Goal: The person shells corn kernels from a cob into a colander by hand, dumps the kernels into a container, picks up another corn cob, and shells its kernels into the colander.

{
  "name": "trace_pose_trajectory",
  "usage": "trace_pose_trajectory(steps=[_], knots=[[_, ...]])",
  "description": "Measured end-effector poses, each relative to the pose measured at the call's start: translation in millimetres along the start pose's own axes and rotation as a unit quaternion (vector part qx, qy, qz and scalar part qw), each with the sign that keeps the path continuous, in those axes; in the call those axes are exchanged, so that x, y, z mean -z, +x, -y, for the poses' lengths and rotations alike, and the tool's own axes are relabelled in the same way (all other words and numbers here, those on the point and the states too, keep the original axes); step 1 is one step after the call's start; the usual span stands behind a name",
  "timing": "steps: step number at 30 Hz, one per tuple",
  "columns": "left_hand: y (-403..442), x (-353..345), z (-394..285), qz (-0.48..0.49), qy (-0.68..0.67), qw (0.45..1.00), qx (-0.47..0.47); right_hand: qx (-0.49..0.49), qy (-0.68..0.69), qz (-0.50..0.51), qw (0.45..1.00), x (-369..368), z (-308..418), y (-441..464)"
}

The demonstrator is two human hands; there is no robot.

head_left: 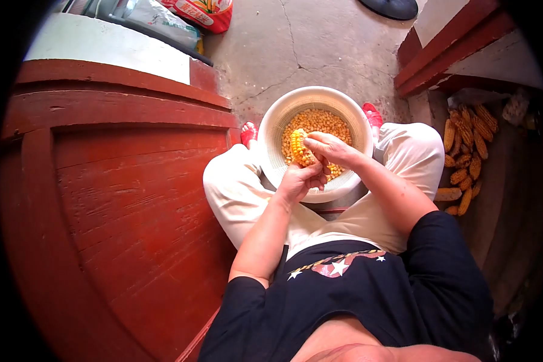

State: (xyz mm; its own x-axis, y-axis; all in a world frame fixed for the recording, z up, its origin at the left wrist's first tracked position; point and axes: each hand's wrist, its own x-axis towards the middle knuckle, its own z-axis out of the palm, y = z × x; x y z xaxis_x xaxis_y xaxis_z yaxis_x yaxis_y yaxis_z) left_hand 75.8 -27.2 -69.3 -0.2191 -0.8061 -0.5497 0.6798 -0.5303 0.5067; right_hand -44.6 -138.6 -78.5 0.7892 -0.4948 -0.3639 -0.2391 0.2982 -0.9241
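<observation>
An ear of dried yellow corn (298,146) is held above a white plastic basket (273,118) that stands between my knees. My left hand (301,180) is closed round the lower end of the ear. From the right, my right hand (332,149) grips the ear too, its thumb and fingers against the kernels. Loose corn kernels (324,122) cover the bottom of the basket beneath both hands. The ear hides part of the kernels, and the fingers overlap where they meet.
Several corn ears (464,136) lie in a pile on the floor at the right. A red wooden door (139,181) stands close on the left. Bags (214,15) lie at the top left, and a black round object (393,6) is on the cracked concrete floor (259,48).
</observation>
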Motion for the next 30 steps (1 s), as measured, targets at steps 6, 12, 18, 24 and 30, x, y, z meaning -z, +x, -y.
trace_pose_trajectory(steps=[6, 12, 18, 24, 30], knots=[[3.5, -2.7, 3.9, -0.053, 0.061, 0.997, -0.004, 0.018, -0.198, -0.028, 0.980, -5.7, 11.7, -4.7], [2.4, -2.0, 3.6, -0.050, 0.052, 0.997, 0.019, 0.083, -0.170, 0.082, 0.978, 7.6, -4.7, 0.2], [-0.9, 6.1, 0.3, 0.000, 0.007, 0.998, 0.063, 0.005, -0.030, 0.134, 0.991, 10.3, -3.8, -9.1], [-4.2, 7.5, 5.4, -0.034, 0.083, 0.994, 0.065, -0.071, -0.009, 0.037, 0.997, -4.1, 0.4, -8.4], [-7.0, 5.5, 0.2, 0.012, -0.001, 0.999, 0.049, -0.064, 0.154, 0.055, 0.985, -4.1, -23.0, -1.4]])
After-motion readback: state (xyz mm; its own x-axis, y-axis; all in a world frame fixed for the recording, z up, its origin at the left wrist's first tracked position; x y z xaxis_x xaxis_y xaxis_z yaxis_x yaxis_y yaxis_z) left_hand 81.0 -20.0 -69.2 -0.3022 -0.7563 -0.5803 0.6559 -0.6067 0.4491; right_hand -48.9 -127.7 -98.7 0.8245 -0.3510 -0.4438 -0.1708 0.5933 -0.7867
